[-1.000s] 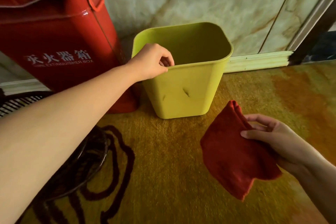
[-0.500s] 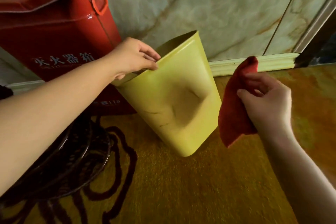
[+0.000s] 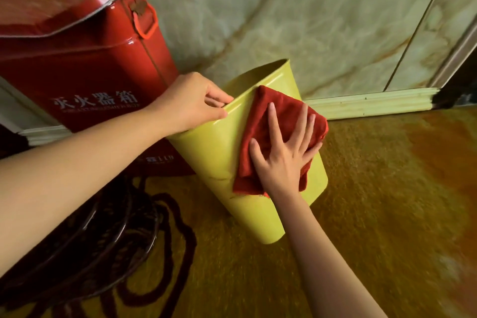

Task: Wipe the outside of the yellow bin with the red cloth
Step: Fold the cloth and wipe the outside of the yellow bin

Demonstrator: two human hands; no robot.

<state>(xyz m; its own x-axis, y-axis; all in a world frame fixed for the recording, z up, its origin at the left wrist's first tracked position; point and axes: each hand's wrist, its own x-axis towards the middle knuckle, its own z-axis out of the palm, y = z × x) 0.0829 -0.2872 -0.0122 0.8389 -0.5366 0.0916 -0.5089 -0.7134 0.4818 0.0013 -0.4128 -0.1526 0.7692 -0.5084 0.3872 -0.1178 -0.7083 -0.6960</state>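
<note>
The yellow bin (image 3: 219,162) is tilted away from me, its open mouth toward the wall and its base lifted toward me. My left hand (image 3: 191,103) pinches its rim at the upper left. The folded red cloth (image 3: 260,116) lies flat on the bin's upward-facing side. My right hand (image 3: 284,152) presses on the cloth with fingers spread. The lower part of the cloth is partly hidden under my palm.
A red metal fire-extinguisher box (image 3: 77,59) stands just left of the bin against the marble wall (image 3: 309,20). A pale skirting board (image 3: 374,100) runs along the wall's foot. Yellow-orange carpet (image 3: 374,201) covers the floor, with a dark round wire object (image 3: 90,248) at lower left.
The bin went from upright to tilted under my left hand. My right hand lifted the cloth from beside the bin and laid it flat on the bin's side.
</note>
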